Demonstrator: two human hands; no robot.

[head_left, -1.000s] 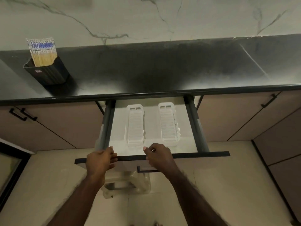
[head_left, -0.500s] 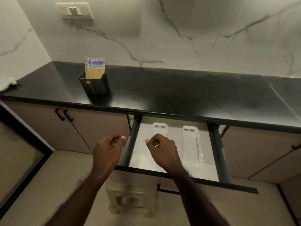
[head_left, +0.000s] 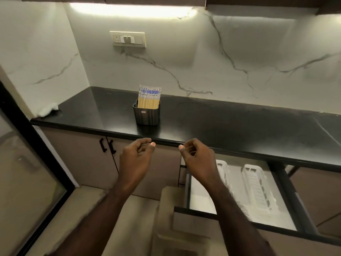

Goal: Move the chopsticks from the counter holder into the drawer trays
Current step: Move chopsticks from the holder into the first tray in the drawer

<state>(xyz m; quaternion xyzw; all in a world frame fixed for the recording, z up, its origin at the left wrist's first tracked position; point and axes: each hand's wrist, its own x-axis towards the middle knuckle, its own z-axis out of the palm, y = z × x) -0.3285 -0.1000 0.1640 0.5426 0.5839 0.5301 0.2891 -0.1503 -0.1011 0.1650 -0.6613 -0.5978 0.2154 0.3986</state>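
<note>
Empty hands short of the chopsticks

Left hand (head_left: 135, 159) and right hand (head_left: 198, 159) (grips loosely curled, empty); a careless grab could tip the holder (head_left: 147, 114) and scatter chopsticks (head_left: 149, 97) across the bench (head_left: 230, 122).

Both hands (head_left: 135, 157) off drawer (head_left: 239, 221), raised toward counter (head_left: 230, 124).

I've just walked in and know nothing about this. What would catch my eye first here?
First, the bundle of chopsticks standing upright in a dark holder on the black counter, below a wall switch plate. Next, the left hand and right hand, both empty and half curled, raised before the counter edge. Lower right, an open drawer holds two white trays.
</note>
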